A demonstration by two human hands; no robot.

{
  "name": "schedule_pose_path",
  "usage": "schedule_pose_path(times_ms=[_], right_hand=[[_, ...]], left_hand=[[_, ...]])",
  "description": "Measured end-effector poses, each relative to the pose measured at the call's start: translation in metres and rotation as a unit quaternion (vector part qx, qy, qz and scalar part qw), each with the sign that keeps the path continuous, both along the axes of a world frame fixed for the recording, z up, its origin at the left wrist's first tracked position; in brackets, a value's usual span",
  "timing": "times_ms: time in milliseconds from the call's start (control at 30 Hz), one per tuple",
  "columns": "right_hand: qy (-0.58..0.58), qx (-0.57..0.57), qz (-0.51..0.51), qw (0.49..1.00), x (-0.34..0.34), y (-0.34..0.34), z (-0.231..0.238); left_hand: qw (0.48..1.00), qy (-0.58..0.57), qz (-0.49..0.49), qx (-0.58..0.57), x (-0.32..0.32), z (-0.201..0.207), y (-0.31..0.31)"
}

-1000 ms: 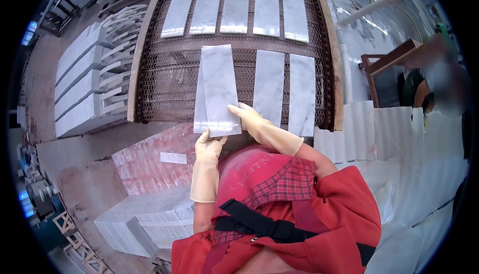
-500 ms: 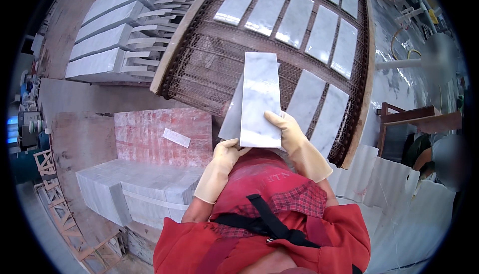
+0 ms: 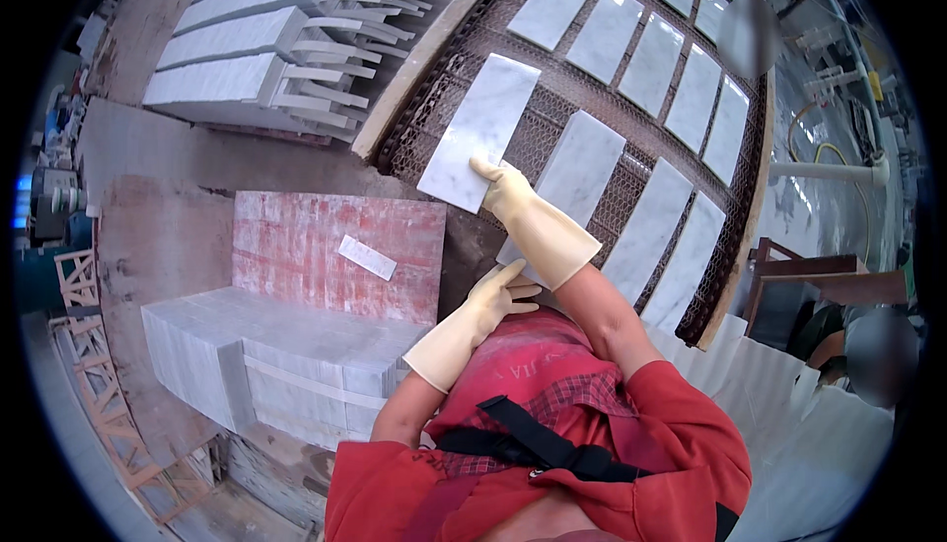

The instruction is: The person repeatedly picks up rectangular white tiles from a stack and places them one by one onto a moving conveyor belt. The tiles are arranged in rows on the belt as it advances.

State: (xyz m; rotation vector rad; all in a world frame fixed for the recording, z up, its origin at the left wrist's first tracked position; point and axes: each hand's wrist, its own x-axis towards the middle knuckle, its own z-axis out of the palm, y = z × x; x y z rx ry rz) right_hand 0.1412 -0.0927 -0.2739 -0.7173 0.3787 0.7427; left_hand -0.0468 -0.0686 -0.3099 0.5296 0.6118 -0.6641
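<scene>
"Head view: where are the hands?"
"Right hand point(image 3: 511, 195) pinches a marble tile point(image 3: 483, 128) by its edge, at the mesh conveyor's point(image 3: 536, 134) near left corner. Left hand point(image 3: 488, 302), fingers parted, meets a second tile point(image 3: 582, 162); whether gripping, I cannot tell."

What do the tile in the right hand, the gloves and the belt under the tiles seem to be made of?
Tile: probably marble, perhaps stone-look ceramic; its grey veins and smooth sheen suggest a polished face.
Gloves: likely latex or similar rubber; cream, smooth, mostly matt, with loose cuffs.
Belt: seemingly dull metal wire, judging by the brown open mesh, but the metal is unclear.
</scene>
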Motion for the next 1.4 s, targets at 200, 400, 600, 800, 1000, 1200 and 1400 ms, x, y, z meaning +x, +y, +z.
schedule_pose_path(times_ms=[200,400,600,800,1000,1200,1400], right_hand=[[0.077,-0.078,0.016,0.994,-0.01,0.015,-0.007],[-0.04,-0.165,0.114,0.979,-0.03,-0.001,0.03],[-0.242,-0.287,0.179,0.909,-0.072,-0.059,0.07],[-0.322,-0.446,-0.115,0.827,-0.114,-0.15,0.09],[-0.244,-0.495,-0.132,0.824,-0.122,-0.187,0.04],[-0.2,-0.547,0.012,0.813,-0.124,-0.174,0.041],[-0.131,-0.484,0.04,0.864,-0.118,-0.189,0.067]], left_hand=[[1.0,-0.008,-0.017,0.011,-0.003,-0.009,0.0],[0.998,-0.043,-0.046,-0.011,-0.007,-0.016,0.009],[0.995,-0.075,-0.017,-0.064,0.0,0.017,0.01],[0.973,-0.028,0.026,-0.227,0.017,-0.005,0.002],[0.96,0.08,0.085,-0.256,0.031,0.011,-0.025],[0.968,0.066,0.127,-0.203,0.038,-0.008,-0.026],[0.969,0.119,0.155,-0.15,0.043,0.017,-0.032]])
